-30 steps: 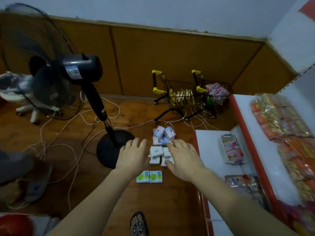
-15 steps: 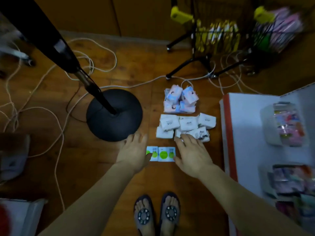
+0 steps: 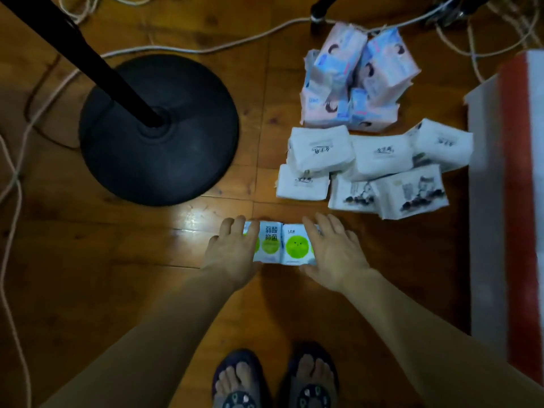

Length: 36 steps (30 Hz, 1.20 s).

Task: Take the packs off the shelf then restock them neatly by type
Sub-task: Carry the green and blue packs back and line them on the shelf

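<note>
On the wooden plank floor (image 3: 88,290) at bottom centre, both hands flank two small white packs with green circles. Left hand (image 3: 232,254) fingers lie fairly straight and close together over the left edge of the left white-and-green pack (image 3: 269,242), touching it; right hand (image 3: 335,257) fingers likewise straight, resting on the right edge of the right white-and-green pack (image 3: 297,245). Neither hand curls round a pack; whether thumbs pinch the near edges cannot be told. The two packs lie flat, side by side, touching. Beyond them, apart, a cluster of plain white soft packs (image 3: 374,166), some with dark ink-style prints, lies in two loose rows. Farther out, a heap of pink-and-blue soft packs (image 3: 356,81) touches the white cluster's far side. Left of the packs stands a round black fan base (image 3: 159,131) with a black pole (image 3: 73,51) slanting up-left. White cables (image 3: 188,48) trail across the floor around the base. At right edge, a white shelf with red trim (image 3: 506,201) sits beside the white packs. At bottom, two feet in dark sandals (image 3: 273,384).
</note>
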Each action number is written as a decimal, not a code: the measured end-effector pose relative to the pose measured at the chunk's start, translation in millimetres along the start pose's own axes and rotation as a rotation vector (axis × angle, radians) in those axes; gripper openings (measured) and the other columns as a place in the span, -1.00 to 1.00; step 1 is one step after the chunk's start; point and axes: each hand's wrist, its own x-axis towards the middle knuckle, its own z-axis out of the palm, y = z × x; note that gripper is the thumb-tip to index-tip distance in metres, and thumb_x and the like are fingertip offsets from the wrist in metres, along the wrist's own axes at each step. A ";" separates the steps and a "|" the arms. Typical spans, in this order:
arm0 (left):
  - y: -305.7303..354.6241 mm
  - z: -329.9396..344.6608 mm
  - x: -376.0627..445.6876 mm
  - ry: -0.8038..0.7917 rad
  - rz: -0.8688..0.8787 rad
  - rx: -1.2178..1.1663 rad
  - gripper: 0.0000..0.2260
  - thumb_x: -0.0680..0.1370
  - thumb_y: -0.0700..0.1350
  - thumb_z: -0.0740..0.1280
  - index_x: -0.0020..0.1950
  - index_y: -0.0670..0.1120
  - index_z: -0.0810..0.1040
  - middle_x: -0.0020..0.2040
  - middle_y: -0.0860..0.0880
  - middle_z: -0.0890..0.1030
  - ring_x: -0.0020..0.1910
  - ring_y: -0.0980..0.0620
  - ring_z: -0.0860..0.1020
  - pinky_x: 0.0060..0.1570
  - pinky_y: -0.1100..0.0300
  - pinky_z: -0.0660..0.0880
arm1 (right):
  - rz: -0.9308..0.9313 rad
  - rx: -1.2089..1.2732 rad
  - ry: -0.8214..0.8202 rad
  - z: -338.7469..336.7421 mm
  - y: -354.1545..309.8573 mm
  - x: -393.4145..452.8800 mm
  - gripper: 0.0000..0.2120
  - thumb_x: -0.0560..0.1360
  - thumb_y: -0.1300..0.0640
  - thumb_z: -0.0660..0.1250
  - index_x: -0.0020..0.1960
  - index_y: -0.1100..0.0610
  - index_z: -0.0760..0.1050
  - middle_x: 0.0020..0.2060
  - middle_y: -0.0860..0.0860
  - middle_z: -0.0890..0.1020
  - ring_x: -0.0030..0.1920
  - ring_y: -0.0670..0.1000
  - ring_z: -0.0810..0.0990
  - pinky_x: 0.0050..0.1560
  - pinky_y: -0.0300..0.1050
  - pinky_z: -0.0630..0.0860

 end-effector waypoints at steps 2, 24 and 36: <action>-3.8 18.2 18.5 -0.010 0.010 0.018 -0.08 0.44 0.21 0.46 0.59 0.03 -0.04 0.54 -0.08 0.07 0.53 -0.15 0.02 0.29 -0.08 0.45 | 0.003 0.037 -0.032 16.2 6.2 16.0 0.02 0.46 -0.24 0.41 0.62 -0.02 -0.20 0.60 0.03 -0.09 0.59 0.15 -0.16 0.48 0.29 0.19; 24.4 -71.6 -70.4 0.119 0.220 0.105 -0.14 0.50 0.11 0.40 0.60 -0.05 -0.07 0.47 -0.03 0.19 0.45 -0.09 0.14 0.20 -0.07 0.51 | -0.130 -0.083 0.182 -72.1 -8.2 -89.4 -0.06 0.40 -0.04 0.42 0.61 0.18 0.01 0.43 0.08 0.31 0.40 0.13 0.30 0.19 0.06 0.45; 89.2 -370.2 -264.6 0.362 0.330 0.086 -0.21 0.45 0.00 0.42 0.57 -0.05 0.08 0.40 -0.09 0.24 0.45 -0.16 0.14 0.05 -0.06 0.58 | -0.107 -0.043 0.374 -358.8 -27.2 -315.5 -0.24 0.40 -0.08 0.42 0.48 0.05 0.16 0.33 0.02 0.27 0.36 0.10 0.27 0.08 0.04 0.58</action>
